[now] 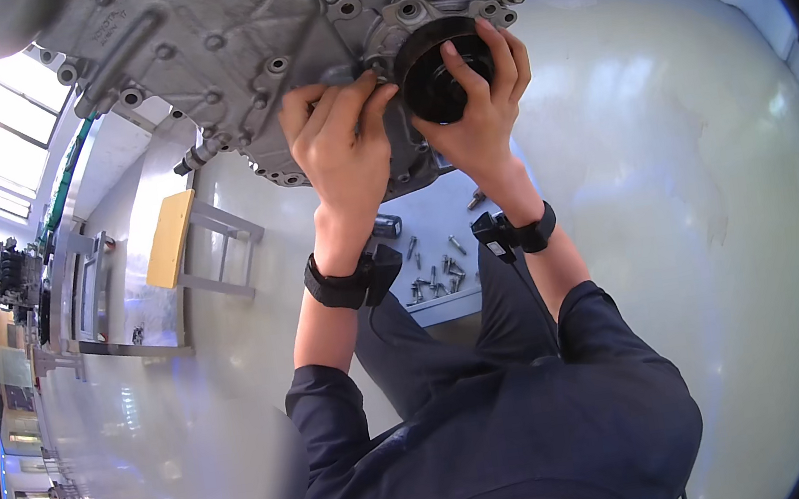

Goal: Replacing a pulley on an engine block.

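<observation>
A large grey metal engine [223, 56] fills the top of the head view, its cover dotted with bolt holes and bosses. On its front sits a round black pulley [438, 83]. My right hand [482, 112] grips the pulley's right side, with the thumb at the lower rim and fingers over the upper edge. Just left of the pulley, my left hand [341, 146] has thumb and forefinger pinched close together against the engine face. What lies between those fingertips, if anything, is too small and covered to make out.
Below the engine, a light grey tabletop [438, 313] carries several loose bolts [448, 273] and a dark cylindrical part [386, 225]. To the left stand a metal workbench [142, 324], a stool with a yellow seat [170, 239] and another engine [14, 275]. A white wall rises at upper right.
</observation>
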### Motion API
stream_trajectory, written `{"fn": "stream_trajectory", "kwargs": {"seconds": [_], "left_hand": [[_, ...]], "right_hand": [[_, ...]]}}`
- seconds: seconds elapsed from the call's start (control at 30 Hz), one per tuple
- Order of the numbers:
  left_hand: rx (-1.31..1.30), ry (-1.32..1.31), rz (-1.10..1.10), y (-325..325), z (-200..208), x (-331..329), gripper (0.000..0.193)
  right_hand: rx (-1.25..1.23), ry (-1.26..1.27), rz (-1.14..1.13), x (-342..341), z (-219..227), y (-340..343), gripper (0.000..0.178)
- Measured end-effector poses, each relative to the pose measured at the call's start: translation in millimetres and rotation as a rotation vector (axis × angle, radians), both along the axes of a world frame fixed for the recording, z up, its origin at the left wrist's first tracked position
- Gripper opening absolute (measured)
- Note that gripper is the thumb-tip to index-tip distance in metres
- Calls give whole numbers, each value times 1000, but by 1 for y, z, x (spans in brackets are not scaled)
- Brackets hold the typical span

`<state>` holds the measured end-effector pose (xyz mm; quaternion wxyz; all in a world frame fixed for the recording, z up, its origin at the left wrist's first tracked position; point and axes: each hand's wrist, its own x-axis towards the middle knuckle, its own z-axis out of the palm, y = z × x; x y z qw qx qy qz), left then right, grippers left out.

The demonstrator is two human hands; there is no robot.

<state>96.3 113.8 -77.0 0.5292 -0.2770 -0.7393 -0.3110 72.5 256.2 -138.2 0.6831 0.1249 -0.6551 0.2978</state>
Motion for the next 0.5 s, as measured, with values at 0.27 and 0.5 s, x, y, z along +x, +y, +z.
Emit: {"fn": "stream_trajectory", "kwargs": {"seconds": [0.27,0.5], "left_hand": [[-88,13,-24,-5,-3,-6,14],[-253,102,26,-13,5,-7,19]], "right_hand": [[20,13,17,0,1,1,79],[-20,20,-2,1,10,-4,74]]}}
